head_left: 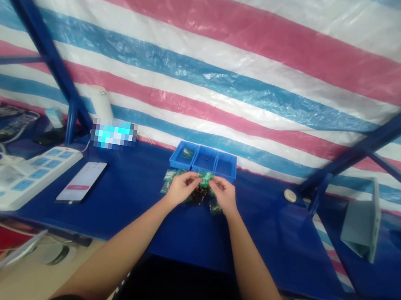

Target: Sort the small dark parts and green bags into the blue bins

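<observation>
Both my hands meet over a small heap of green parts in clear bags (168, 181) on the blue table (127, 199). My left hand (181, 187) and my right hand (223, 194) are curled, pinching one small green bagged part (204, 177) between them. Just behind it stand three joined blue bins (204, 161); the left one holds a green part, the middle one a small dark piece.
A phone (81, 181) with a lit screen lies to the left, beside white power strips (29, 173) and cables. A white cylinder (100, 98) stands at the back left. Blue frame posts (71, 122) rise on both sides. A grey folded stand (364, 221) sits at the right.
</observation>
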`<state>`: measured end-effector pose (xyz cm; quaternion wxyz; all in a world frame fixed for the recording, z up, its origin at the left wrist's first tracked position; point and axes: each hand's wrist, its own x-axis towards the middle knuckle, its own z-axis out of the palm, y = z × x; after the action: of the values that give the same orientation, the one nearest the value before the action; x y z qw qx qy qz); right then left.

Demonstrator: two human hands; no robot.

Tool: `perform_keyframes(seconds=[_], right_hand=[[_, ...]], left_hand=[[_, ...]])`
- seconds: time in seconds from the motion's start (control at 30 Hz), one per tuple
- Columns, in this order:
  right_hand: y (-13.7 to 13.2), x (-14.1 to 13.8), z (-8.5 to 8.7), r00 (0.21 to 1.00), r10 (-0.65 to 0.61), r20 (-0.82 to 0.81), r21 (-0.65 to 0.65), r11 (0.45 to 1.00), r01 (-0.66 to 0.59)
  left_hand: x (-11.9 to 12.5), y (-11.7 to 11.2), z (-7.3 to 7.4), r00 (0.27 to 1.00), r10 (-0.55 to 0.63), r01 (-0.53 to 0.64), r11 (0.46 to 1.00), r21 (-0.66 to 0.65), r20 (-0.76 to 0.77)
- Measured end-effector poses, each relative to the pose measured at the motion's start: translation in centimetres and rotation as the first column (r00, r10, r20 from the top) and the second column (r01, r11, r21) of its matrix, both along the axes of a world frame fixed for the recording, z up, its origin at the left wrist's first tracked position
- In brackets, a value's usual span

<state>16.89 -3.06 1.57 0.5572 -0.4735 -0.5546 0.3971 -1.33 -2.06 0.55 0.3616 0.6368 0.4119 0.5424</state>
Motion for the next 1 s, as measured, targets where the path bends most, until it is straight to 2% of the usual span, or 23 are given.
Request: perform_keyframes(seconds=[0.23,0.33,0.43,0.53,0.7,1.0], right_hand=[[-0.1,0.0,0.1,0.998,-0.046,0.041,-0.035,0.998,0.047],[-0.2,0.0,0.2,0.999,-0.043,0.028,-0.042,0.998,0.044],[-0.2,-0.1,0.3,1.0,0.015,-0.009,-0.093,0.996,-0.016],[-0.2,0.0,0.4,0.997,0.05,-0.058,-0.103,0.993,-0.056],[-0.3,0.2,0.8,0.999,0.011,-0.037,-0.049,0.999,-0.013],[0.0,0.2,0.1,1.0,-0.018,0.006,0.029,0.999,0.018]], left_hand=[[-0.1,-0.1,0.2,0.998,0.027,-0.026,0.999,0.028,-0.058],[-0.3,-0.2,0.7,0.986,0.094,-0.075,0.988,0.135,-0.14],[-0.3,-0.4,1.1,0.965,0.149,-0.102,0.971,0.216,-0.215],[-0.3,-0.5,1.0,0.97,0.135,-0.105,0.983,0.152,-0.201],[-0.6,-0.7,1.2,0.985,-0.008,0.024,0.995,0.095,-0.17],[-0.3,-0.7,1.5,0.988,0.066,-0.053,0.995,0.087,-0.143]])
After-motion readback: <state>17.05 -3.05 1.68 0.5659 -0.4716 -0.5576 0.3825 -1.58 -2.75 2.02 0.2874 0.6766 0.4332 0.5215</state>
